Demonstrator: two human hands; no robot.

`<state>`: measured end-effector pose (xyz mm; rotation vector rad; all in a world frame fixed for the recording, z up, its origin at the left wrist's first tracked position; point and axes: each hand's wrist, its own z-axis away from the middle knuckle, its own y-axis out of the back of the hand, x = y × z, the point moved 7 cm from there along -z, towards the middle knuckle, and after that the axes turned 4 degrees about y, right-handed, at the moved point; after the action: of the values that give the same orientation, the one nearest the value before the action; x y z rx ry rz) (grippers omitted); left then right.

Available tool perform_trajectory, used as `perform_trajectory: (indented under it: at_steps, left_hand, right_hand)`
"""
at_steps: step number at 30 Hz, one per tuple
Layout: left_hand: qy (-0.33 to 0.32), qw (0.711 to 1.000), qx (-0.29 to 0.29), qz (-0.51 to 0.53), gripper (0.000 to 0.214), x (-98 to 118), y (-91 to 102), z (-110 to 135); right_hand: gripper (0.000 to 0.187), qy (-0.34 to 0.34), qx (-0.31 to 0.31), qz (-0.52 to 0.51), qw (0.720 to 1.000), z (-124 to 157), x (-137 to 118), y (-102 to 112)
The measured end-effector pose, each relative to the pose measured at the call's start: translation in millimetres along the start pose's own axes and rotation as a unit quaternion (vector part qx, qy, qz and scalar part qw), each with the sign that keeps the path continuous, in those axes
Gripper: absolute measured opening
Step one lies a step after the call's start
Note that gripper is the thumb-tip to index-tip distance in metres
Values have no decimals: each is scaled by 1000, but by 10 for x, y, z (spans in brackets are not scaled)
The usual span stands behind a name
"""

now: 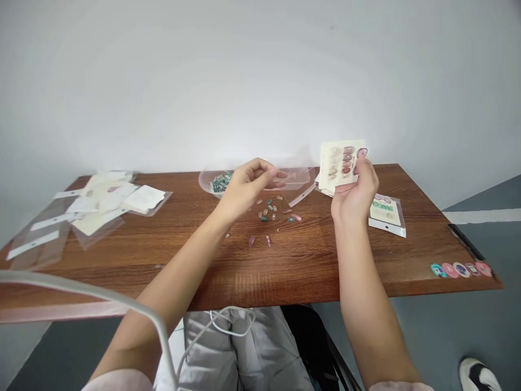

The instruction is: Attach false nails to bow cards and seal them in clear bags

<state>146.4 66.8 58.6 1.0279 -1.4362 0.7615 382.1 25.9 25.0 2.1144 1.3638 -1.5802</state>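
Observation:
My right hand (358,187) holds up a cream card (325,163) by its right edge, above the table's right part. On the card are two columns of press-on nails, one pale and one pinkish (347,160). My left hand (252,182) is raised over the middle of the table, thumb and forefinger brought together, the other fingers loosely curled. Anything in that pinch is too small to make out. Below it lie loose press-on nails (268,240) in pink, green and clear. Behind my left hand, a clear plastic tub (205,176) contains green nails (221,182).
Clear bags and white cards (101,201) are heaped on the left. A bagged card with green nails (385,210) lies right of my right wrist. Round stickers (461,270) sit at the front right corner. A white cable (122,301) crosses the lower left.

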Motion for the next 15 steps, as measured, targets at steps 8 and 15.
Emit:
perform_trajectory:
  at_steps: [8,15]
  left_hand:
    - [-18,994,97,44,32,-11,466,209]
    - [-10,992,128,14,14,-226,582,390]
  right_hand:
    - [40,-27,-216,13,976,452,-105,-497]
    - [44,-121,-362,27,924,894,10,-782]
